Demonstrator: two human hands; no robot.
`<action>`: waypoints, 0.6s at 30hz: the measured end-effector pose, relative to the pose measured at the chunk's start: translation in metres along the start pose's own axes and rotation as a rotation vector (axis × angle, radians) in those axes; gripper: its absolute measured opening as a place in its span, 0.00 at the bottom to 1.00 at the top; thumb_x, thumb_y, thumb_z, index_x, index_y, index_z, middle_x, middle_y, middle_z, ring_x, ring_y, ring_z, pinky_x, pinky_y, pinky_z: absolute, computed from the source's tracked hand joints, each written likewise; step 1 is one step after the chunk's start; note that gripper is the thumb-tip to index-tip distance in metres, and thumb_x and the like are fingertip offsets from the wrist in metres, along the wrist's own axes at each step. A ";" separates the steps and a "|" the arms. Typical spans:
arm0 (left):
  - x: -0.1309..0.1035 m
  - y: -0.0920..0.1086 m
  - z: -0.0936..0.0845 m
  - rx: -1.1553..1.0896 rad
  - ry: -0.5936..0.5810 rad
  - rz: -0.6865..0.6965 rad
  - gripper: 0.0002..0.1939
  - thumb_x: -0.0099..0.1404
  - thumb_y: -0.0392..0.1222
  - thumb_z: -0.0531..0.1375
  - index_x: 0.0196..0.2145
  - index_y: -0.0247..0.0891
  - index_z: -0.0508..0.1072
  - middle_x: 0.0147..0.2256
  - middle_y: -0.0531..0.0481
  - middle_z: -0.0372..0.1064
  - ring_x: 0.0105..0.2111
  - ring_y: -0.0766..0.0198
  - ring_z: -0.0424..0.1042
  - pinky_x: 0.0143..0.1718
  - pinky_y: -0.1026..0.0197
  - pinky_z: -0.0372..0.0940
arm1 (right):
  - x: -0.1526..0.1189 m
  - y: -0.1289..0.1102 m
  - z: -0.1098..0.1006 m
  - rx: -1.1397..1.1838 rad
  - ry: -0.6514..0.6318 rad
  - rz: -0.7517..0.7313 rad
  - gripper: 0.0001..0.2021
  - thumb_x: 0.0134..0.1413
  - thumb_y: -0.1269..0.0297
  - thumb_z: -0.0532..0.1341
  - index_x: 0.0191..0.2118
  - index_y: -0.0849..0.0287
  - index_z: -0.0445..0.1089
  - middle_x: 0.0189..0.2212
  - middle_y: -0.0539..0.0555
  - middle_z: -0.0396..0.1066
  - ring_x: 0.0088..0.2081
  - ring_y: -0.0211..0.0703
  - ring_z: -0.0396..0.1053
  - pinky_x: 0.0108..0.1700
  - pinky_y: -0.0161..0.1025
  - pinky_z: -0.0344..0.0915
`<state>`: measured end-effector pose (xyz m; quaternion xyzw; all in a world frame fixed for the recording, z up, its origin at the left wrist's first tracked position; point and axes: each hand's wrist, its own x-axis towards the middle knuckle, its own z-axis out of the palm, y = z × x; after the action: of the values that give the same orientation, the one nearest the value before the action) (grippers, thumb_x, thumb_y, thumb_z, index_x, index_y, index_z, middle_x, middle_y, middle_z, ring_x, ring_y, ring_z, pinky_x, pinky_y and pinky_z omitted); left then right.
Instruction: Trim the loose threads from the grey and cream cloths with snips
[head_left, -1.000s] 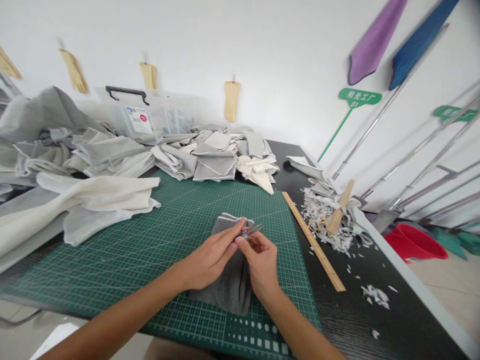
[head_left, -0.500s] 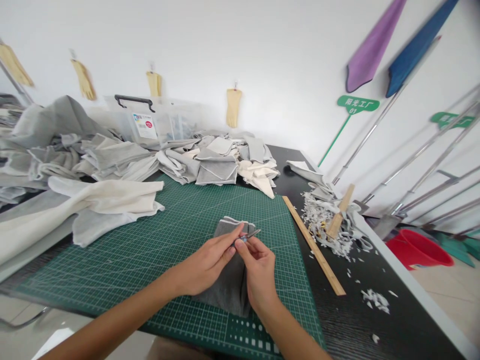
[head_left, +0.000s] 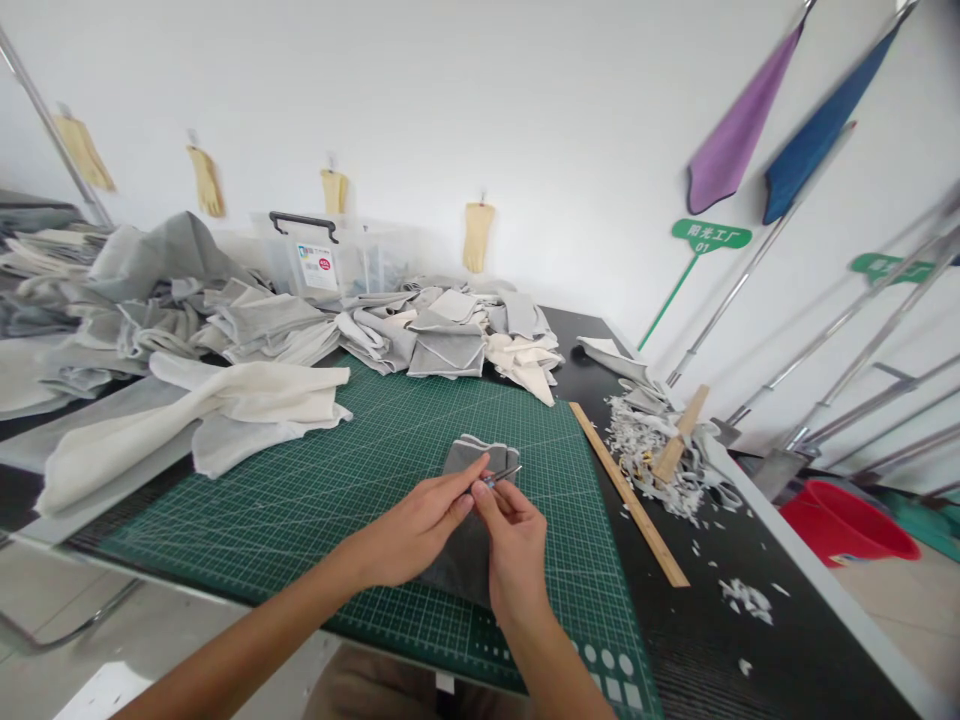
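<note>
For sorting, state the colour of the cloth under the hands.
The cloth is dark grey; head view.

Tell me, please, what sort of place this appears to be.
Probably a small textile workshop: a green gridded cutting mat, heaped grey and cream cloth pieces and a long flat light-brown wooden strip lie on a black table.

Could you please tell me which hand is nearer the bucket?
Right. The right hand is left of the bucket; the left hand is farther left, beyond the right hand.
</note>
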<state>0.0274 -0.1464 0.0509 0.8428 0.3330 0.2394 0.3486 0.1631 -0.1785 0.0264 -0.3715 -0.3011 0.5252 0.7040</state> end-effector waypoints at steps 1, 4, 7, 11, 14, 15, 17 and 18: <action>0.001 0.002 0.001 -0.007 -0.003 0.013 0.26 0.73 0.50 0.43 0.66 0.48 0.44 0.65 0.52 0.45 0.63 0.60 0.50 0.63 0.52 0.47 | -0.001 -0.002 -0.002 -0.007 0.002 -0.005 0.07 0.47 0.67 0.68 0.35 0.60 0.76 0.30 0.51 0.76 0.34 0.38 0.71 0.41 0.34 0.65; 0.005 0.009 0.006 -0.022 -0.015 0.051 0.26 0.73 0.50 0.43 0.66 0.48 0.44 0.66 0.52 0.44 0.63 0.59 0.50 0.63 0.52 0.48 | -0.003 -0.007 -0.011 -0.022 0.016 -0.020 0.08 0.47 0.67 0.68 0.36 0.60 0.76 0.32 0.53 0.77 0.36 0.39 0.71 0.42 0.35 0.65; 0.006 0.013 0.012 -0.023 -0.042 0.054 0.26 0.73 0.50 0.42 0.66 0.47 0.44 0.66 0.52 0.44 0.63 0.60 0.49 0.63 0.52 0.47 | -0.008 -0.008 -0.019 -0.025 0.063 -0.008 0.09 0.45 0.66 0.69 0.36 0.60 0.76 0.32 0.53 0.77 0.37 0.40 0.72 0.42 0.35 0.66; 0.003 0.010 0.015 -0.018 -0.071 0.032 0.26 0.73 0.51 0.42 0.66 0.47 0.46 0.65 0.52 0.45 0.63 0.60 0.50 0.64 0.53 0.47 | -0.013 -0.004 -0.023 -0.027 0.078 0.009 0.11 0.45 0.65 0.69 0.37 0.61 0.76 0.33 0.55 0.77 0.37 0.42 0.72 0.43 0.37 0.66; -0.002 0.007 0.012 -0.011 -0.053 0.011 0.26 0.73 0.51 0.43 0.66 0.47 0.47 0.65 0.52 0.46 0.63 0.60 0.50 0.64 0.53 0.46 | -0.013 -0.001 -0.016 -0.020 0.054 0.016 0.11 0.45 0.65 0.69 0.37 0.61 0.76 0.33 0.55 0.77 0.37 0.42 0.72 0.43 0.38 0.67; -0.004 0.006 0.009 -0.008 -0.040 0.003 0.26 0.73 0.51 0.43 0.65 0.47 0.48 0.65 0.52 0.46 0.63 0.59 0.50 0.64 0.53 0.46 | -0.013 -0.001 -0.013 -0.019 0.042 0.017 0.10 0.45 0.65 0.69 0.36 0.61 0.76 0.33 0.55 0.77 0.36 0.42 0.72 0.42 0.38 0.67; -0.008 0.006 0.004 0.001 -0.014 -0.011 0.26 0.72 0.51 0.43 0.65 0.47 0.48 0.65 0.52 0.47 0.63 0.58 0.50 0.63 0.52 0.47 | -0.013 -0.001 -0.006 -0.021 0.017 0.015 0.09 0.46 0.65 0.68 0.35 0.61 0.76 0.31 0.54 0.77 0.35 0.41 0.71 0.41 0.37 0.67; -0.010 0.006 0.001 0.007 -0.005 -0.016 0.26 0.72 0.51 0.43 0.65 0.47 0.48 0.65 0.52 0.47 0.63 0.58 0.50 0.63 0.51 0.47 | -0.012 -0.001 -0.002 -0.022 0.004 0.014 0.08 0.46 0.65 0.68 0.34 0.61 0.76 0.30 0.53 0.77 0.34 0.41 0.71 0.40 0.37 0.67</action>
<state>0.0242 -0.1572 0.0533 0.8418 0.3397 0.2334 0.3486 0.1620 -0.1909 0.0253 -0.3822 -0.3030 0.5260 0.6968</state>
